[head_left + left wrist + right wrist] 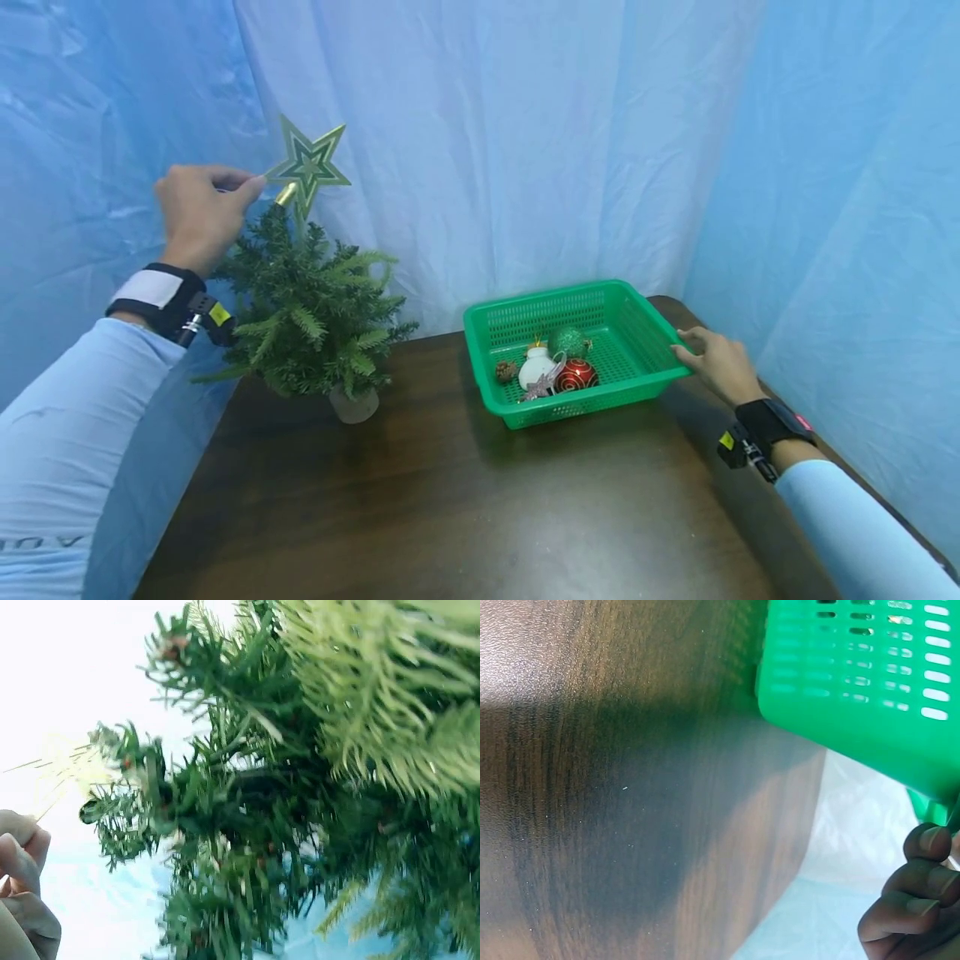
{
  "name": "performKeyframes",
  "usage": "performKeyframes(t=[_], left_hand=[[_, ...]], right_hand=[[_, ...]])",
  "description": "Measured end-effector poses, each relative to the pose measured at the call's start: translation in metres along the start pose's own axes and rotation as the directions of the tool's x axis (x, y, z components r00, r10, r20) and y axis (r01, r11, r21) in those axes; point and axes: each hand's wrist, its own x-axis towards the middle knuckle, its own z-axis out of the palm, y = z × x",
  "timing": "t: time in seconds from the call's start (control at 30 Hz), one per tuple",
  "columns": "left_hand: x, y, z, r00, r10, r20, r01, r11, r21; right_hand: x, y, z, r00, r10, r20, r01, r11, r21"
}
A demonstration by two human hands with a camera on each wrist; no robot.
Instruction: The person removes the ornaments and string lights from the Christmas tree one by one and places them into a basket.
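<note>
In the head view my left hand (201,204) pinches the left point of a gold star tree topper (309,162) between thumb and fingertips. The star leans a little at the top of a small artificial Christmas tree (300,300), its shiny gold socket (287,194) right at the tree's tip. Green branches (247,772) fill most of the left wrist view, with the left fingers at its left edge. Over at the right, my right hand (720,362) grips the right rim of a green plastic basket (585,398). Curled right fingers (907,904) show beside the basket's corner.
Inside the basket are a red ball ornament (576,375), a green glitter ball (567,342), a white ornament (535,367), a silvery star (537,387) and a pine cone (506,371). Basket and tree stand on a dark wooden table (450,517). Pale blue curtains (525,167) hang behind.
</note>
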Motion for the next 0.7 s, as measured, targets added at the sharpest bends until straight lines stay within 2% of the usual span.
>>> performKeyframes(t=[0.07,0.13,0.2,0.33,0.53,0.6,0.7], left_hand=[[0.0,0.0,0.002,0.999,-0.023,-0.025,0.021,0.996,-0.086],[0.0,0.0,0.002,0.997,-0.059,-0.043,0.05,0.981,-0.187],[0.0,0.0,0.001,0.995,-0.081,-0.063,0.063,0.965,-0.253],[-0.002,0.003,-0.002,0.991,-0.101,-0.083,0.072,0.952,-0.298],[-0.009,0.017,-0.003,0.993,-0.111,-0.046,0.088,0.93,-0.356],[-0.014,0.022,-0.002,0.994,-0.106,-0.031,0.087,0.927,-0.366],[-0.022,0.027,0.002,0.997,-0.073,-0.035,0.054,0.922,-0.384]], right_hand=[[0.0,-0.001,0.001,1.0,-0.009,-0.003,0.009,1.0,0.005],[0.0,-0.002,0.001,1.0,-0.02,-0.004,0.02,1.0,0.009],[0.001,-0.004,0.002,1.0,-0.022,0.001,0.022,1.0,0.014],[0.003,-0.005,0.003,1.0,-0.008,0.015,0.008,1.0,0.017],[0.005,-0.002,0.002,1.0,-0.012,0.01,0.012,1.0,0.014],[0.006,-0.001,0.002,1.0,-0.023,0.009,0.022,1.0,0.01],[0.006,-0.001,0.003,0.999,-0.031,0.009,0.031,1.0,0.003]])
